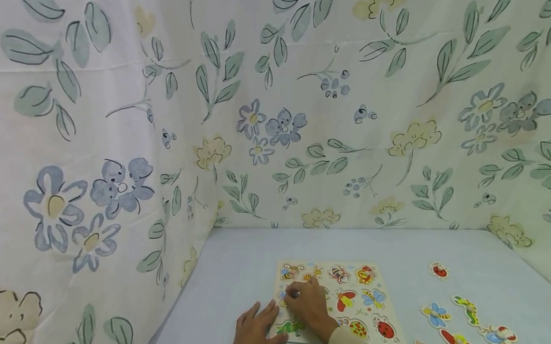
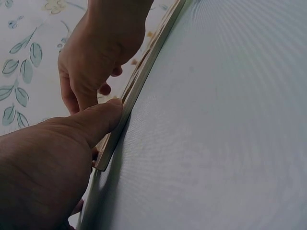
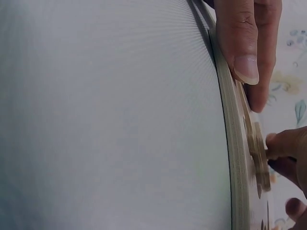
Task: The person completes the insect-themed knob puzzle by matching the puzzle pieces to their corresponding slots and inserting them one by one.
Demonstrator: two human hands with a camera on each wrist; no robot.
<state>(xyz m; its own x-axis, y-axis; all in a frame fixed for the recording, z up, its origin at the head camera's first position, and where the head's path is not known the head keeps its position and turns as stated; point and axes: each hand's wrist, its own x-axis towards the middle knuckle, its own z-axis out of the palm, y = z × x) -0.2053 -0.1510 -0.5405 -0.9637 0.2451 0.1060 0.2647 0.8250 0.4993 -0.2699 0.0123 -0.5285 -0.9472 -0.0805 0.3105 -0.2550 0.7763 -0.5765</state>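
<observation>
A light wooden peg puzzle board (image 1: 322, 341) with pictures of insects lies on the table. My right hand (image 1: 308, 303) is over its left part and pinches the knob of a small wooden puzzle piece (image 3: 261, 158) at the board's surface. The fingers hide most of this piece's picture in the head view. My left hand (image 1: 258, 331) rests at the board's near left corner, its fingers spread along the left side. In the left wrist view, the thumb (image 2: 103, 120) presses on the board's near edge.
Several loose insect pieces lie right of the board: a ladybird (image 1: 439, 271), a blue dragonfly (image 1: 435, 315), a green caterpillar (image 1: 467, 308), a red-winged insect (image 1: 458, 341) and others. A floral curtain (image 1: 320, 138) hangs behind the table and along its sides.
</observation>
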